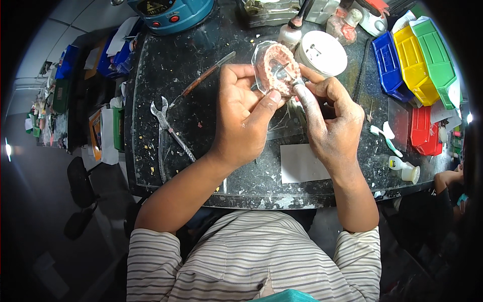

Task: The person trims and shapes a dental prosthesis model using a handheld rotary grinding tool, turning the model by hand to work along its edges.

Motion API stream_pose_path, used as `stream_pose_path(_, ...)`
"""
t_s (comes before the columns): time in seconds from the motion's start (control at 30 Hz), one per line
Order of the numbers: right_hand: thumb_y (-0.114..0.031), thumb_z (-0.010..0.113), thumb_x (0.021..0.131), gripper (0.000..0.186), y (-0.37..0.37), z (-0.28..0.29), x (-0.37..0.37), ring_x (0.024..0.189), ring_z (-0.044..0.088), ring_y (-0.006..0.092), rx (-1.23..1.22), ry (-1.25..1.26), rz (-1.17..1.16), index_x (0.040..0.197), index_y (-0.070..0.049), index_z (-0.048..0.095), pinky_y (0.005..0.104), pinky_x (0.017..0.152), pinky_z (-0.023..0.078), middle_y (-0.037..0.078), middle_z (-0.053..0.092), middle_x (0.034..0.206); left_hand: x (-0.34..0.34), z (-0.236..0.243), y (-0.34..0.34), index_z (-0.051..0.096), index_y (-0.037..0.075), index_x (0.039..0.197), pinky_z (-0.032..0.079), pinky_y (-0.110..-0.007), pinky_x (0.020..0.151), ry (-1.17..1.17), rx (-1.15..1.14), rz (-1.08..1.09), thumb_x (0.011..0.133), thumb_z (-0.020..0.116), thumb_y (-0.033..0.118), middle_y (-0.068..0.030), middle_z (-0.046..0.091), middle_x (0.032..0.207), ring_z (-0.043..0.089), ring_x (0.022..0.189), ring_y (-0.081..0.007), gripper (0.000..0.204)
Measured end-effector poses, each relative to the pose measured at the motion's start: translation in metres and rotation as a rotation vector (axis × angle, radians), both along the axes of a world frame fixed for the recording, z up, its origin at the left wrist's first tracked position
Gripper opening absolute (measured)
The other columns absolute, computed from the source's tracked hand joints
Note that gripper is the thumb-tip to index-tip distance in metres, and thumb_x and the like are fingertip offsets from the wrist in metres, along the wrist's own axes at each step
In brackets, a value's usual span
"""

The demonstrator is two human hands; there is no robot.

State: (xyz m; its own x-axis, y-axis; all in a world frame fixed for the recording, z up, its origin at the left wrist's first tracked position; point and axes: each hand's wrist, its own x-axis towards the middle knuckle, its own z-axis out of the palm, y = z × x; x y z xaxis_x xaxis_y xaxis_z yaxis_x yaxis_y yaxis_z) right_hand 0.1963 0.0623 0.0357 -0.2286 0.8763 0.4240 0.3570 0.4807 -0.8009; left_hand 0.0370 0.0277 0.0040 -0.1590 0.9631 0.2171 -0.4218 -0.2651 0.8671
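A pinkish, horseshoe-shaped dental cast (pixel 272 53) with a clear plastic sheet around its outer edge is held up over the bench. My left hand (pixel 246 113) grips it from the left, thumb on the near edge and fingers behind. From the other side my right hand (pixel 333 113), dusted white, pinches a small grey metal-looking tool (pixel 287 72). Its tip reaches inside the arch of the cast; the rest is hidden by my fingers. Below the hands lies a white paper sheet (pixel 304 163).
Left on the dark, chipped bench (pixel 201 136) lie a wrench-like metal tool (pixel 170 128) and a wooden-handled knife (pixel 201 80). Behind stand a white tub (pixel 322 53), a dropper bottle (pixel 290 35) and a blue machine (pixel 173 15). Coloured bins (pixel 410 48) and a toothbrush (pixel 390 138) are right.
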Motion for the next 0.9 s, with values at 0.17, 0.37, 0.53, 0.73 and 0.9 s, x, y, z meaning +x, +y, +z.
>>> stream_pose_path(0.17,0.000,0.076,0.095,0.015,0.0004,-0.0020,0.0011,0.091,0.080,0.0222,0.022,-0.002,0.003,0.089,0.006,0.063,0.0321,0.075,0.063,0.027,0.078,0.112,-0.0002,0.0004,0.0004,0.033,-0.005,0.131,0.061,-0.048,0.104,0.007,-0.018,-0.007,0.099,0.059,-0.009,-0.0275,0.056,0.134,0.067,0.123,-0.0325,0.041)
stream_pose_path(0.37,-0.001,0.076,0.094,0.016,-0.0003,-0.0021,-0.0004,0.093,0.080,0.0234,0.026,0.001,0.007,0.088,0.006,0.064,0.0319,0.075,0.063,0.028,0.077,0.112,0.0001,0.0013,0.0005,0.033,-0.003,0.132,0.062,-0.048,0.103,0.006,-0.007,-0.003,0.099,0.057,-0.011,-0.0271,0.055,0.135,0.067,0.124,-0.0325,0.041)
stream_pose_path(0.53,-0.001,0.077,0.094,0.016,-0.0006,-0.0015,-0.0001,0.093,0.081,0.0252,0.035,-0.015,0.001,0.089,0.007,0.064,0.0325,0.075,0.064,0.028,0.077,0.111,0.0005,0.0030,0.0004,0.032,0.000,0.131,0.060,-0.036,0.098,-0.051,-0.013,-0.026,0.099,0.055,-0.013,-0.0216,0.052,0.131,0.066,0.118,-0.0237,0.041)
stream_pose_path(0.73,-0.002,0.078,0.093,0.016,-0.0002,-0.0021,0.0014,0.090,0.081,0.0253,0.055,-0.036,-0.008,0.090,0.006,0.065,0.0323,0.073,0.064,0.028,0.078,0.109,0.0004,0.0043,0.0004,0.031,0.000,0.131,0.060,-0.040,0.102,-0.045,-0.033,-0.031,0.099,0.055,-0.013,-0.0217,0.051,0.132,0.066,0.120,-0.0258,0.042)
stream_pose_path(0.9,-0.002,0.078,0.093,0.015,-0.0006,0.0000,0.0011,0.090,0.081,0.0257,0.051,-0.036,-0.004,0.090,0.006,0.065,0.0323,0.073,0.064,0.028,0.078,0.109,-0.0019,0.0019,0.0008,0.033,-0.003,0.133,0.063,-0.046,0.102,0.009,-0.017,-0.009,0.099,0.056,-0.011,-0.0267,0.055,0.136,0.067,0.124,-0.0325,0.042)
